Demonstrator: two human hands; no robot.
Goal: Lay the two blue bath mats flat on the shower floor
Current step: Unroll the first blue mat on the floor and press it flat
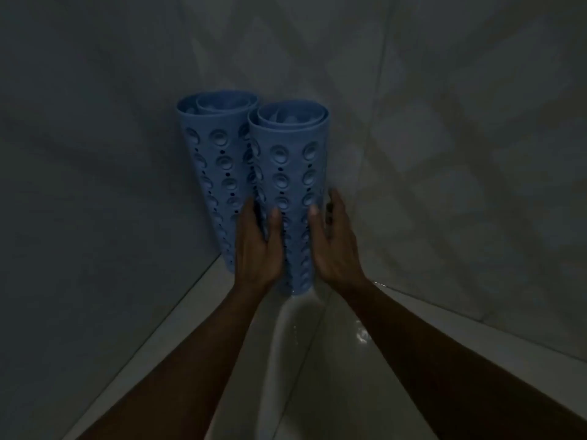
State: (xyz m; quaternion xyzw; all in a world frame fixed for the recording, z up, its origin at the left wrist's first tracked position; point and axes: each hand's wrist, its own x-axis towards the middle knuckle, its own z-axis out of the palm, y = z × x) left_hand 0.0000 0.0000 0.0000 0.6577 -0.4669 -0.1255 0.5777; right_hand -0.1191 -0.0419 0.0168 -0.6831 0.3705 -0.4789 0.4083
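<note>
Your left hand [259,246] and right hand [333,242] clasp the nearer rolled mat [287,173] at frame centre; the second roll [212,147] stands touching it, left. No writing is legible.

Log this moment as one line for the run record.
stage: pickup | both hands (left, right) grip nearer rolled blue rubber bath mat | second rolled blue mat upright in corner | neither unrolled

The near roll [287,198] covers the far roll's [212,173] edge toward 3 o'clock, and the left hand [259,246] covers both rolls' lower parts. Right hand [333,242] fingertips vanish behind the near roll. Both forearms are cut off at 6 o'clock.
</note>
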